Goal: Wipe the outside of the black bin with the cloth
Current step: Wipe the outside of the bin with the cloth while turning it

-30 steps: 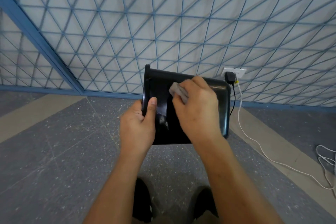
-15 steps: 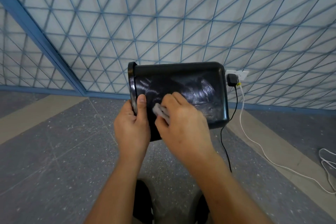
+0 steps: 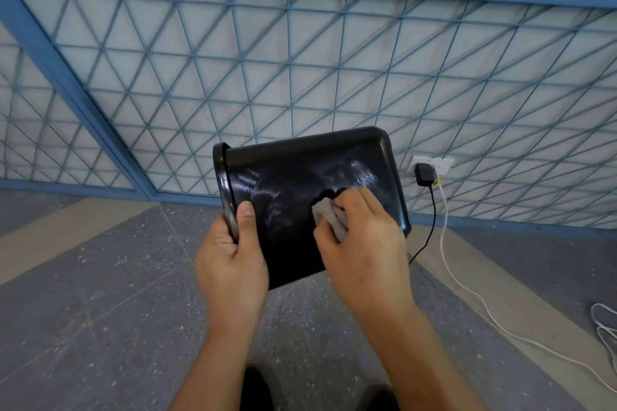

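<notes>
Looking down from the head camera, the black bin [image 3: 300,190] is held on its side in the air above the floor [image 3: 100,310], rim to the left. The left hand [image 3: 232,264] has its grip clamped on the rim, thumb across the outer wall. The right hand [image 3: 364,243] has its grip closed on a grey cloth [image 3: 329,215], pressing it to the glossy, streaked side.

I see the bin [image 3: 300,183] held on its side above the floor [image 3: 100,294], before the grille [image 3: 300,77]. My left hand [image 3: 233,264] is at its rim on the left; my right hand [image 3: 364,243] presses the cloth [image 3: 329,215] on its side. The socket [image 3: 432,166] sits right of it.
</notes>
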Action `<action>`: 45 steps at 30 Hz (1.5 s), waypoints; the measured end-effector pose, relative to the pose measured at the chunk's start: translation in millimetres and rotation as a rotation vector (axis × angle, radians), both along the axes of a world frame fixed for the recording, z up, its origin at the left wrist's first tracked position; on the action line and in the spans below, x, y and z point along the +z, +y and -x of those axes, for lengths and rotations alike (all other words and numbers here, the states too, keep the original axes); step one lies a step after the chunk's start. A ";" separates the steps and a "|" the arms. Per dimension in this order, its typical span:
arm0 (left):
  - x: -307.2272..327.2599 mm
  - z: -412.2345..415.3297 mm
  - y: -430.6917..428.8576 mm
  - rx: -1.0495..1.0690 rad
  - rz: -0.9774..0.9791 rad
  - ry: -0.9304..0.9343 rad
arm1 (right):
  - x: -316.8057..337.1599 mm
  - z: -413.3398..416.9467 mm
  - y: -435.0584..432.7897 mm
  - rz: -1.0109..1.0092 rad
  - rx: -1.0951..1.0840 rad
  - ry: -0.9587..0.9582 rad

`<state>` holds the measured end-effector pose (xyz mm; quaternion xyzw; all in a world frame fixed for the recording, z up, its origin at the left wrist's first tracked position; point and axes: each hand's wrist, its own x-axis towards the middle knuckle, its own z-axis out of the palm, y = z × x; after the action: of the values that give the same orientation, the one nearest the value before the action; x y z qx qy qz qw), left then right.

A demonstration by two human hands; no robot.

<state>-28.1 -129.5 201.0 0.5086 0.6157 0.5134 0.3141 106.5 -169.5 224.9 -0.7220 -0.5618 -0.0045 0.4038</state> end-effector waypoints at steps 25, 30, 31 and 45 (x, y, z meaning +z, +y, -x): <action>195.3 11.0 -97.1 -0.089 -0.330 -0.059 | 174.7 46.9 -96.5 -0.307 0.057 -0.019; 218.4 25.3 -117.6 -0.122 -0.351 -0.117 | 188.6 27.8 -125.4 -0.299 -0.061 0.043; 223.1 26.7 -122.4 -0.128 -0.348 -0.121 | 195.8 23.1 -128.5 -0.308 -0.114 0.087; 278.1 28.8 -183.5 -0.167 -0.448 -0.183 | 243.2 41.9 -192.7 -0.448 -0.086 -0.006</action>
<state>-56.9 -313.1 479.1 0.5660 0.4116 0.6531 0.2894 64.6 -362.1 468.1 -0.6377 -0.5165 -0.1485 0.5519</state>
